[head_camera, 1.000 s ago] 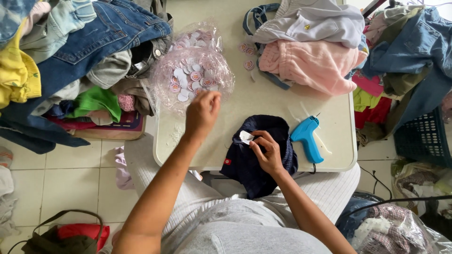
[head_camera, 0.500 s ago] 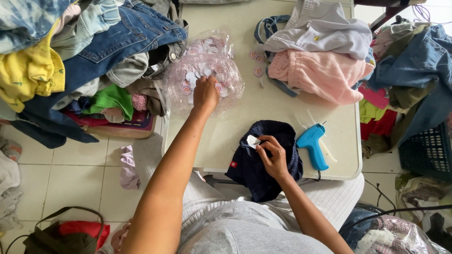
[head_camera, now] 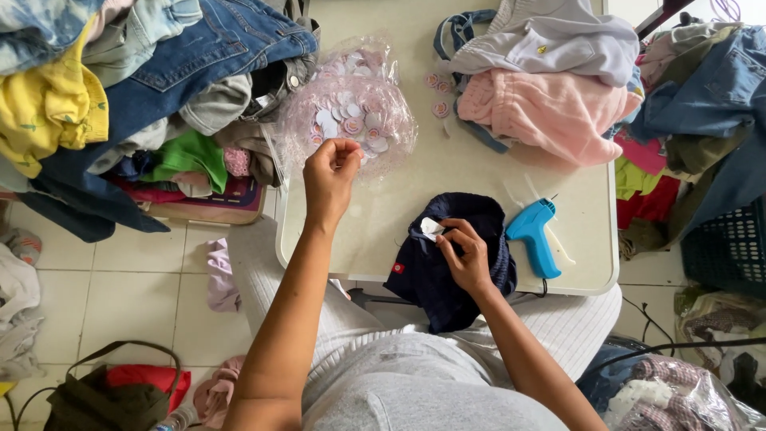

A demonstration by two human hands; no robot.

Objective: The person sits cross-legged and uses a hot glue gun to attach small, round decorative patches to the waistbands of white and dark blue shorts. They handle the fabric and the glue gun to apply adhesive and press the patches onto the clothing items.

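Note:
My left hand (head_camera: 331, 174) hovers at the near edge of a clear plastic bag of round pink and white patches (head_camera: 351, 112), fingertips pinched together; whether a patch is between them I cannot tell. My right hand (head_camera: 463, 251) presses a small white patch (head_camera: 431, 229) onto a dark navy garment (head_camera: 447, 263) that lies over the near edge of the cream table (head_camera: 399, 215). A blue glue gun (head_camera: 533, 239) lies on the table just right of the garment.
A pink garment (head_camera: 542, 120) and a grey one (head_camera: 550, 40) are piled at the table's back right. Jeans, yellow and green clothes (head_camera: 120, 96) heap on the left. More clothes and a dark basket (head_camera: 726, 239) sit right. A bag (head_camera: 120, 391) lies on the tiled floor.
My left hand reached into the patch bag, then drew back toward me with its fingertips pinched. My right hand stayed on the white patch on the navy garment.

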